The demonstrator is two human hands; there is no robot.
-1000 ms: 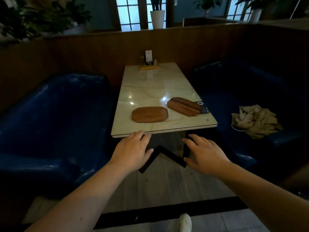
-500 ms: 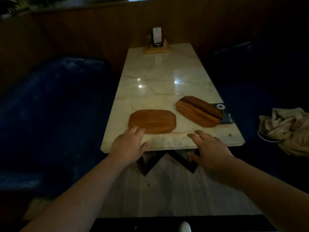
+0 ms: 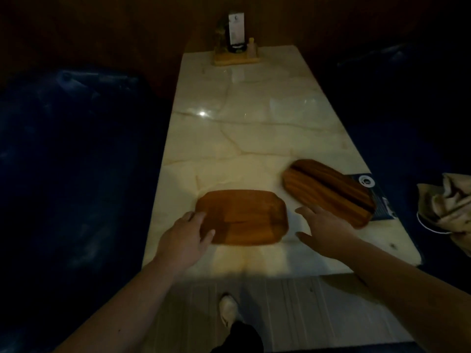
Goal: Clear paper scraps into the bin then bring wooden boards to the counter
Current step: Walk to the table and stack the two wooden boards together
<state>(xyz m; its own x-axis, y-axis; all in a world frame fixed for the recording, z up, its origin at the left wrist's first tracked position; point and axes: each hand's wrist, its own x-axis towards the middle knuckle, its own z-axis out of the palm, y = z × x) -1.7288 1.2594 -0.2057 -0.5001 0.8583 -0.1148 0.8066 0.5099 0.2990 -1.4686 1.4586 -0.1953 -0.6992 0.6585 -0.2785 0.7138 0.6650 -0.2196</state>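
Two wooden boards lie on a pale marble table. The nearer flat board sits close to the front edge. A second stack of striped boards lies angled to its right, partly over a dark printed card. My left hand rests with spread fingers on the left end of the near board, not closed around it. My right hand hovers open over the table between the two boards, touching neither as far as I can tell.
Dark blue bench seats flank the table on both sides. A crumpled beige cloth lies on the right seat. A wooden condiment holder with a card stands at the table's far end. My shoe shows on the pale floor below.
I have stepped closer and both hands have moved forward from the table's front edge onto the tabletop. The left hand now touches the near board; the right hand is beside it.
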